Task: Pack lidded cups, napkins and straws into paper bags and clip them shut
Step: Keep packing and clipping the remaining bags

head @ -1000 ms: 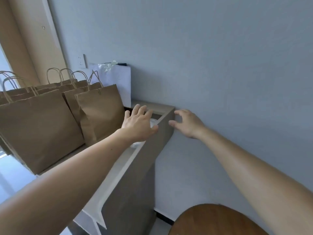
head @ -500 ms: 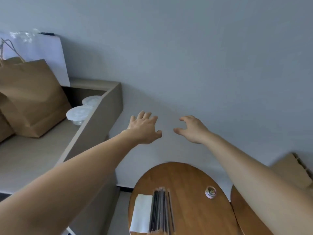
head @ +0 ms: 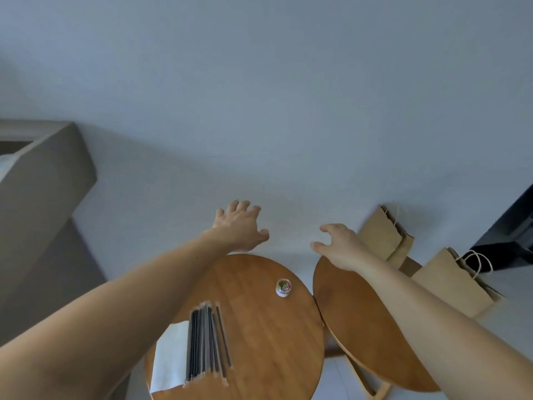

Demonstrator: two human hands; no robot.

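Straws [head: 208,345] and clip jar [head: 283,287] crowd left table [head: 259,342].

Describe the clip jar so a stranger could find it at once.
The left table and right table, round and wooden, stand side by side at the wall. On the left one, near its far right edge, stands a small jar. It alone is upright and holds coloured clips; the white napkins and dark straws lie flat nearer the person.
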